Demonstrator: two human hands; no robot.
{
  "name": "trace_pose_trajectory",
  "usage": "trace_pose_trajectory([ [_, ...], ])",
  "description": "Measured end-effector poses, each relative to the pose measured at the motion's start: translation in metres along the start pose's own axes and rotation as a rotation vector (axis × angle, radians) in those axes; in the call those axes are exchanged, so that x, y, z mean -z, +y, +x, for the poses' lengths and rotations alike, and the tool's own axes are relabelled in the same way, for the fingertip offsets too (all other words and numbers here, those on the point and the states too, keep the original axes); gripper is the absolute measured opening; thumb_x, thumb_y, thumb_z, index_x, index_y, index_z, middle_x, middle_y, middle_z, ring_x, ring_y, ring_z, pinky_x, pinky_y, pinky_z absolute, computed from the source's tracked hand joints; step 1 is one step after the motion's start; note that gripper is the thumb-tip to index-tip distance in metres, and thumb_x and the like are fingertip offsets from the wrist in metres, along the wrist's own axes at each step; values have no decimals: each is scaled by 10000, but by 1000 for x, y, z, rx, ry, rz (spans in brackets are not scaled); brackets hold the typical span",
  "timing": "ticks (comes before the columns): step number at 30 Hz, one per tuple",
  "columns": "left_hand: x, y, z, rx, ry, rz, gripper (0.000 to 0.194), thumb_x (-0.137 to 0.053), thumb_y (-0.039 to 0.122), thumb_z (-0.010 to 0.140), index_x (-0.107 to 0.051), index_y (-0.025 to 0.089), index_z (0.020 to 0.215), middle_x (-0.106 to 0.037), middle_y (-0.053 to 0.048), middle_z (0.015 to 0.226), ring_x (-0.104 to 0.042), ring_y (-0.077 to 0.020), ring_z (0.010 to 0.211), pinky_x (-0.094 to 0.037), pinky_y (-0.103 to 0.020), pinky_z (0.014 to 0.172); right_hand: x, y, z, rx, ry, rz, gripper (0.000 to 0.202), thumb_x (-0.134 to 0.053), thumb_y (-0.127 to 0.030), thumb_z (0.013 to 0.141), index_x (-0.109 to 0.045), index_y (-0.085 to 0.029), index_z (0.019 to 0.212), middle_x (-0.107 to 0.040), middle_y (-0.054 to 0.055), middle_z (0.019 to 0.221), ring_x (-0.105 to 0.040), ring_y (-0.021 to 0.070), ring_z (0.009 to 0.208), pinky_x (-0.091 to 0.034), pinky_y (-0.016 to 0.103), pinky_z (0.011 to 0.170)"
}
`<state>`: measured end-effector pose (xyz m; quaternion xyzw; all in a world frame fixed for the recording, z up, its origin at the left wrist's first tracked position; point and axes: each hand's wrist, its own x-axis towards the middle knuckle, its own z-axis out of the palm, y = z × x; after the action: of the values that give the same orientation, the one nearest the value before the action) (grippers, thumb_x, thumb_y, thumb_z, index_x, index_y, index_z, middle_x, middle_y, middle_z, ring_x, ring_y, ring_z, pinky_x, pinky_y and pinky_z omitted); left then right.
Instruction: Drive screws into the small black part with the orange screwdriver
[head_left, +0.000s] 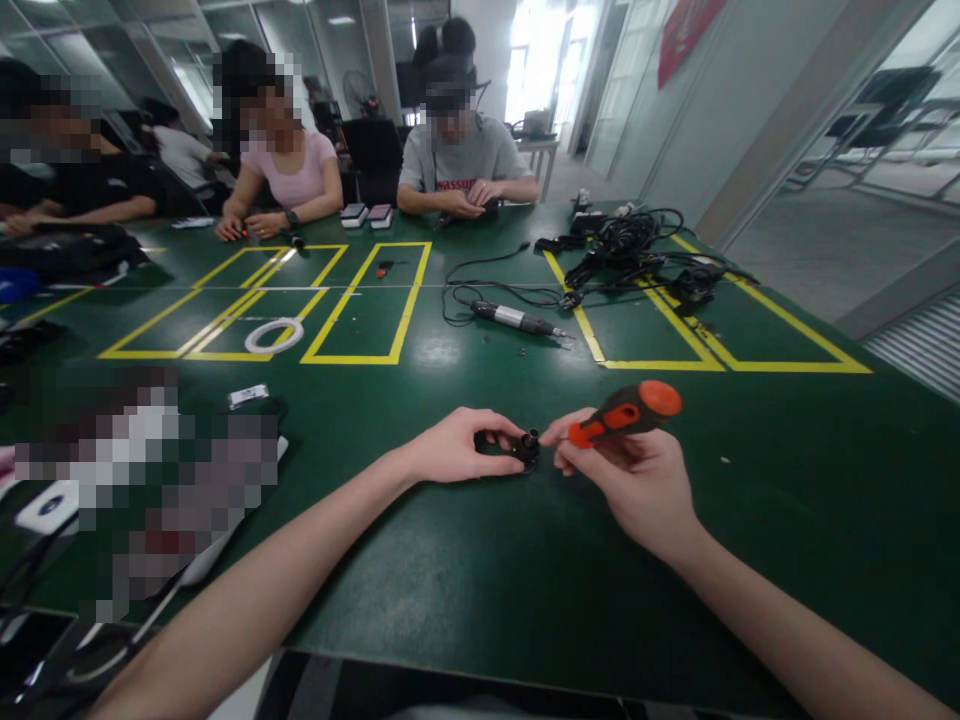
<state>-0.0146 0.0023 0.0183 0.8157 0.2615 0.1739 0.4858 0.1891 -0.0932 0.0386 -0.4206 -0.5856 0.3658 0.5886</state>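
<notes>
A small black part (529, 450) stands on the green table, with my left hand (469, 445) closed round its left side, thumb and fingers gripping it. Just to the right, my right hand (637, 475) holds a screwdriver (621, 417) with a black and orange handle. The orange butt of the handle points up and to the right. My right fingertips are close to the black part; the tip of the screwdriver is hidden or too small to make out.
On the green table (420, 600) are yellow tape rectangles, a white ring (274, 336), a corded pen-shaped tool (517, 319) and a tangle of black cables (626, 240). Blurred devices (202, 510) lie at left. Several people sit across the table.
</notes>
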Motion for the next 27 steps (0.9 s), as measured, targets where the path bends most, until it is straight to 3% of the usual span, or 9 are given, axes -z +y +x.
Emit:
trace_pose_trajectory([
  [6, -1, 2, 0, 7, 8, -10, 331, -805, 304, 837, -769, 160, 1132, -785, -53, 1056, -695, -165, 919, -514, -286, 854, -1, -1, 1, -10, -50, 84, 241, -727, -429, 956, -757, -195, 908, -738, 41, 767, -660, 128, 565, -601, 252, 539],
  [9, -1, 1, 0, 3, 13, -15, 331, -808, 313, 833, -769, 152, 1120, -782, -53, 1039, -692, -163, 907, -512, -282, 838, -3, -1, 0, -33, -38, 127, 240, -781, -425, 913, -738, -201, 985, -767, 49, 807, -681, 138, 585, -620, 264, 559],
  [15, 0, 0, -1, 8, 9, 5, 351, -802, 338, 834, -769, 150, 1128, -773, -60, 1023, -694, -174, 925, -515, -285, 849, -2, -1, 0, -18, -23, 31, 283, -817, -442, 870, -715, -186, 807, -741, 56, 765, -657, 141, 559, -604, 269, 532],
  [21, 2, 10, -2, -11, -20, 78, 319, -770, 319, 866, -765, 156, 1140, -778, -60, 1036, -702, -175, 921, -524, -280, 847, 0, -3, 2, -8, -44, 62, 270, -711, -467, 962, -774, -207, 924, -734, 42, 780, -662, 137, 590, -595, 268, 556],
  [24, 2, 12, -2, -33, -20, 111, 303, -766, 320, 875, -768, 146, 1123, -778, -63, 1037, -694, -171, 911, -524, -269, 823, -1, -1, 1, -18, -7, 97, 230, -769, -441, 920, -742, -216, 960, -755, 34, 795, -676, 138, 607, -609, 265, 580],
  [27, 2, 11, -3, -55, -21, 116, 277, -767, 312, 879, -770, 143, 1099, -781, -64, 1037, -686, -166, 905, -527, -267, 827, -1, 0, 0, -23, 16, 59, 198, -825, -377, 872, -719, -210, 866, -763, 34, 785, -688, 143, 620, -620, 265, 599],
])
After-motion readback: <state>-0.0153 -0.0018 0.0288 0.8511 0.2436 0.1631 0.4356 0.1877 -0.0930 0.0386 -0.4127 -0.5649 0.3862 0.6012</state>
